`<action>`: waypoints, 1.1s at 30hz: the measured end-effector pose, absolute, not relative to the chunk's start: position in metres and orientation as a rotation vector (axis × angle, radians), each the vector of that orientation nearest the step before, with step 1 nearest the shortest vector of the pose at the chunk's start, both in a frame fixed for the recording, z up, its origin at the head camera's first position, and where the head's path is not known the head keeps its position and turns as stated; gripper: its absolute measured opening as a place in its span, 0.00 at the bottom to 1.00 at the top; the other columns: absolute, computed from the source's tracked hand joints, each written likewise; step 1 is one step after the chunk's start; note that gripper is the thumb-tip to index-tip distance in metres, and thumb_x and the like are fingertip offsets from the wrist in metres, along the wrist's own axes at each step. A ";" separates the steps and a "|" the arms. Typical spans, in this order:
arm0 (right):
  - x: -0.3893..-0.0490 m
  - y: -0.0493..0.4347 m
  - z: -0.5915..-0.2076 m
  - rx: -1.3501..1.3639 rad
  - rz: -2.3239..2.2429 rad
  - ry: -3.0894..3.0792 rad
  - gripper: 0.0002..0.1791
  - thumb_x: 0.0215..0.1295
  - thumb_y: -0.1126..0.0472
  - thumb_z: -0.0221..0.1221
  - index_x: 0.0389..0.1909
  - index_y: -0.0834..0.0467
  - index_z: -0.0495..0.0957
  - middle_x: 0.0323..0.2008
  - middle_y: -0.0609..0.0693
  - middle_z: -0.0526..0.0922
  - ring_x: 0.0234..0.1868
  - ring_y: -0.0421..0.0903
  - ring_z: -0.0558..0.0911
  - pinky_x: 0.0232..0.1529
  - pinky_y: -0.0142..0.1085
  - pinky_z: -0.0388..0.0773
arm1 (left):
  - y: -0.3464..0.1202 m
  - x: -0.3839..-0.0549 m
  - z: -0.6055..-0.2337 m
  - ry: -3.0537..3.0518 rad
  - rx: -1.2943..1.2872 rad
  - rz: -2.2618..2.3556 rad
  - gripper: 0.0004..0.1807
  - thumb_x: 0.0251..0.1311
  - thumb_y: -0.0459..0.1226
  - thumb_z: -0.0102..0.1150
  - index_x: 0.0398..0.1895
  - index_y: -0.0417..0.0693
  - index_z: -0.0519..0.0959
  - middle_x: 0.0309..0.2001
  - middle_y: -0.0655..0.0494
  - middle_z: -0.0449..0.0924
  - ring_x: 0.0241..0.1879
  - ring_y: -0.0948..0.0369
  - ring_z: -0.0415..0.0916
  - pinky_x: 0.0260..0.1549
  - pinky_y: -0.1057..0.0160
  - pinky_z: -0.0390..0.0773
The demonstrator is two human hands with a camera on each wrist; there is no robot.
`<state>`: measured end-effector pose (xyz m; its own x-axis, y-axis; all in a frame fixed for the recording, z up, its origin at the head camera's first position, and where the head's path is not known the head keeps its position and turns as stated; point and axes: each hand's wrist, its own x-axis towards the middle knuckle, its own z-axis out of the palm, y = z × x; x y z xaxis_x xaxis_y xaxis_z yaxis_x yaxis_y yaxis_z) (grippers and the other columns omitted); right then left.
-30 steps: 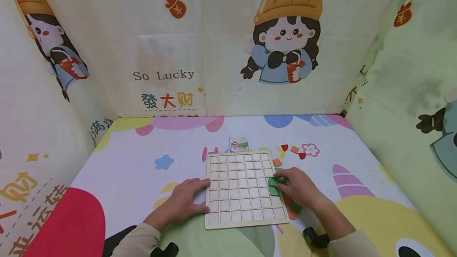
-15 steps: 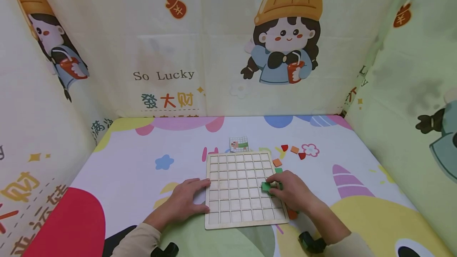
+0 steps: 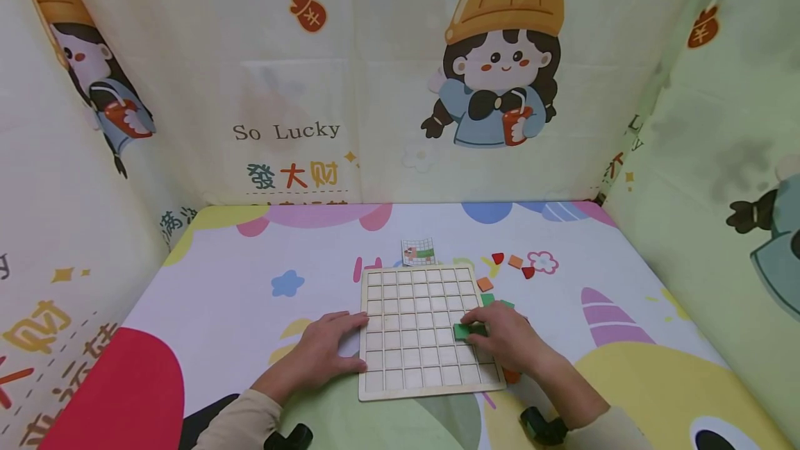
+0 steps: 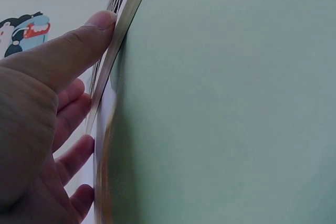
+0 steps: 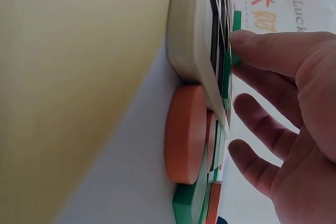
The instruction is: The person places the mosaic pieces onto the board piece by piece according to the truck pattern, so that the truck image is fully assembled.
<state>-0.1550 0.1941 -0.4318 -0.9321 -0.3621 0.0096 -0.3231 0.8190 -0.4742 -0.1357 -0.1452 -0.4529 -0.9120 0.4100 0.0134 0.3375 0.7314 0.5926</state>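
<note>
A pale wooden grid board [image 3: 407,339] with square cells lies in front of me. My left hand [image 3: 321,349] rests at its left edge, thumb and fingertips against the side; in the left wrist view the thumb [image 4: 79,48] lies along the rim with the fingers extended. Over the right part of the board, my right hand [image 3: 509,335] pinches a green tile [image 5: 237,22] between thumb and forefinger, its other fingers loosely bent. Another green tile [image 5: 226,77] lies on the grid just beside it, partly covered by the hand in the head view.
Beyond the board lies a small picture card [image 3: 419,252] with a gridded design. Orange tiles [image 3: 485,285] and red pieces [image 3: 528,273] lie to the upper right. Along the board's right side sit green pieces and a round orange piece [image 5: 185,135], partly hidden by the right hand.
My right hand has moved left from the board's right edge, further over the grid, with a green tile. A second green tile is now on the board beside it. The left hand has stayed put.
</note>
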 end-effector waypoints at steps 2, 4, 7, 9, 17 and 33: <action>-0.155 0.194 -0.432 -0.563 -0.732 2.913 0.12 0.57 0.61 0.72 0.43 0.53 0.88 0.40 0.42 0.84 0.44 0.45 0.77 0.47 0.46 0.76 | -0.145 -0.136 -0.453 2.813 0.614 0.926 0.39 0.49 0.48 0.77 0.66 0.47 0.76 0.65 0.55 0.75 0.67 0.43 0.64 0.61 0.37 0.64; -0.155 0.194 -0.432 -0.569 -0.731 2.907 0.12 0.57 0.62 0.72 0.43 0.53 0.87 0.40 0.42 0.84 0.45 0.45 0.77 0.48 0.46 0.76 | -0.146 -0.136 -0.453 2.811 0.617 0.926 0.39 0.49 0.48 0.77 0.66 0.47 0.75 0.65 0.55 0.75 0.67 0.43 0.64 0.61 0.37 0.63; -0.154 0.195 -0.431 -0.575 -0.724 2.903 0.11 0.58 0.62 0.71 0.43 0.52 0.87 0.41 0.42 0.84 0.46 0.46 0.77 0.49 0.47 0.76 | -0.146 -0.136 -0.452 2.809 0.620 0.923 0.39 0.49 0.48 0.77 0.66 0.47 0.75 0.65 0.55 0.74 0.67 0.43 0.63 0.61 0.37 0.63; -0.154 0.195 -0.431 -0.575 -0.717 2.902 0.11 0.58 0.62 0.71 0.43 0.52 0.87 0.41 0.43 0.84 0.46 0.46 0.77 0.49 0.47 0.76 | -0.145 -0.136 -0.452 2.809 0.617 0.921 0.39 0.49 0.48 0.77 0.66 0.47 0.75 0.65 0.55 0.74 0.67 0.43 0.63 0.62 0.37 0.63; -0.154 0.196 -0.431 -0.609 -0.726 2.894 0.12 0.58 0.63 0.71 0.43 0.54 0.87 0.42 0.44 0.85 0.47 0.47 0.78 0.50 0.48 0.77 | -0.145 -0.136 -0.451 2.803 0.609 0.931 0.39 0.49 0.48 0.77 0.66 0.47 0.75 0.65 0.55 0.74 0.68 0.43 0.63 0.62 0.37 0.63; -0.153 0.197 -0.432 -0.647 -0.701 2.899 0.12 0.58 0.62 0.71 0.44 0.53 0.87 0.41 0.43 0.85 0.45 0.46 0.78 0.48 0.47 0.77 | -0.145 -0.135 -0.451 2.789 0.607 0.944 0.39 0.50 0.48 0.77 0.66 0.46 0.75 0.65 0.54 0.74 0.68 0.43 0.63 0.62 0.37 0.63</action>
